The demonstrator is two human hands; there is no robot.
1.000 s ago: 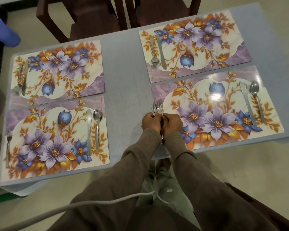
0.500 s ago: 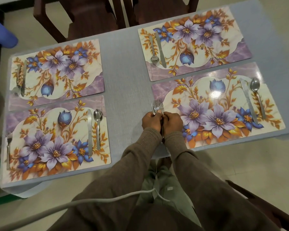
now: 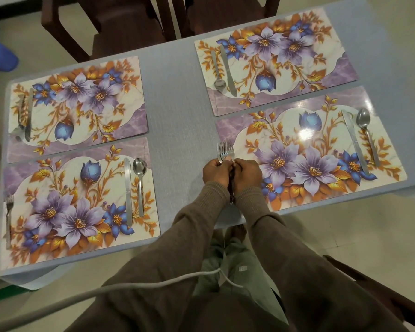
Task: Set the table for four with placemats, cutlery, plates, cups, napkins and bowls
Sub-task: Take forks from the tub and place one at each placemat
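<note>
Both hands meet over the desk [image 3: 177, 111] at the near right placemat's [image 3: 309, 152] left edge: the left hand [image 3: 215, 171] and right hand [image 3: 247, 172] together grip a bunch of forks [image 3: 224, 150], tines pointing away. That placemat already has a knife [image 3: 355, 142] and spoon [image 3: 365, 130].
</note>
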